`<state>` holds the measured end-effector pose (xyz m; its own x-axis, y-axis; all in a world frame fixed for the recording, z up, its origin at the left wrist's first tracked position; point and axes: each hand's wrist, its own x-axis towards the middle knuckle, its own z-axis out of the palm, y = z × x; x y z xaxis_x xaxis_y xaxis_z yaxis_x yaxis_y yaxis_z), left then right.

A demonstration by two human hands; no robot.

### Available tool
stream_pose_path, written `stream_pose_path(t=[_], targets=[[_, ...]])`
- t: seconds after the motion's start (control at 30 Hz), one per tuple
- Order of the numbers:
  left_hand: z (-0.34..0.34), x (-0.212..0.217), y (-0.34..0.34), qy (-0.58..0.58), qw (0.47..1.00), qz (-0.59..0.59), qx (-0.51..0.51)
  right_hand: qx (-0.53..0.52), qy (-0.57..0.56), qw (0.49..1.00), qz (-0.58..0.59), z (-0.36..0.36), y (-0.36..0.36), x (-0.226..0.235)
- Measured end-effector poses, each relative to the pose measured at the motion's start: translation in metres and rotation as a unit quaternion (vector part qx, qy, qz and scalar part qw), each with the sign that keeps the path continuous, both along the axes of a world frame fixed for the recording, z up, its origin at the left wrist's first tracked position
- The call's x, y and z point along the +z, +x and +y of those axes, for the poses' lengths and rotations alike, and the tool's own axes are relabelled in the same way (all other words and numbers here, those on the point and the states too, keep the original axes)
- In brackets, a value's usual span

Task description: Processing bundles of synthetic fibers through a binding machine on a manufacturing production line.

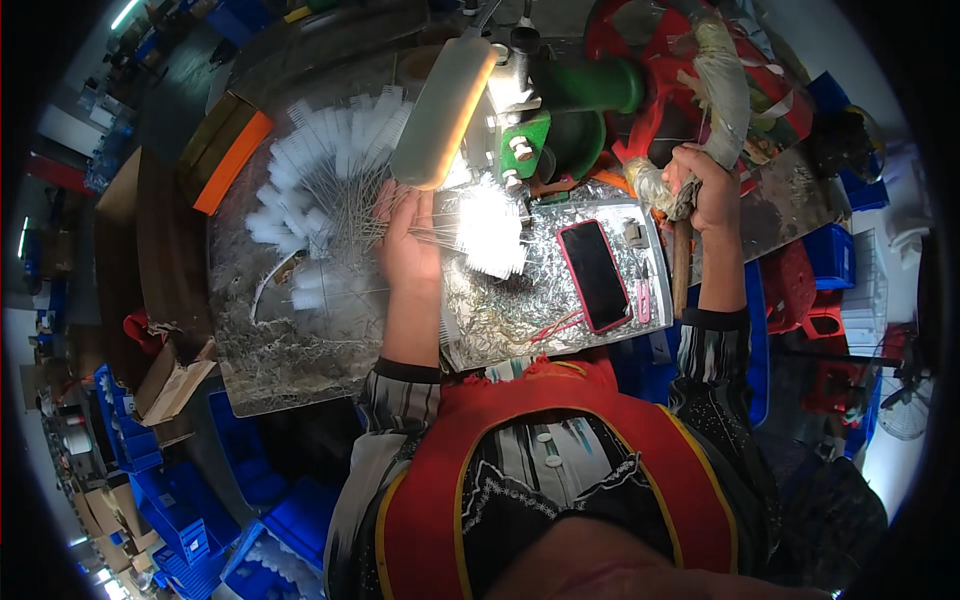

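My left hand (410,238) is closed around thin wire stems at the left of the lit work spot. White bristle brushes (494,232) glare in the lamplight just right of its fingers, their stems running back toward the hand. Beyond and left of it lies a fanned heap of similar white brushes (345,135) with twisted wire stems. My right hand (708,188) grips the cloth-wrapped handle (722,90) of a red wheel (660,125) on a green hand press (590,85). The press's working end is partly washed out by glare.
A lamp (443,115) hangs over the work spot. On the foil-like sheet (500,325) lie a phone in a pink case (594,275) and a small pink-handled tool (643,298). An orange-sided box (232,160) stands at left. Blue bins (180,510) sit below the table.
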<state>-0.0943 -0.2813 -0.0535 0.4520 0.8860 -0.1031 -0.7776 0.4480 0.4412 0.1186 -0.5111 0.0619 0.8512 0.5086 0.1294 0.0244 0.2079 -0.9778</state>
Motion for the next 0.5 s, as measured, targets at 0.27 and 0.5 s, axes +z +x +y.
stream_pose_path(t=[0.27, 0.5], targets=[[-0.010, 0.005, 0.005, -0.009, 1.000, -0.005, 0.007, 0.019, -0.072, 0.997, -0.009, -0.002, 0.008, 0.022], [-0.013, 0.008, 0.002, -0.012, 1.000, -0.002, 0.028, -0.081, 0.007, 0.991, -0.109, 0.004, -0.010, -0.001]])
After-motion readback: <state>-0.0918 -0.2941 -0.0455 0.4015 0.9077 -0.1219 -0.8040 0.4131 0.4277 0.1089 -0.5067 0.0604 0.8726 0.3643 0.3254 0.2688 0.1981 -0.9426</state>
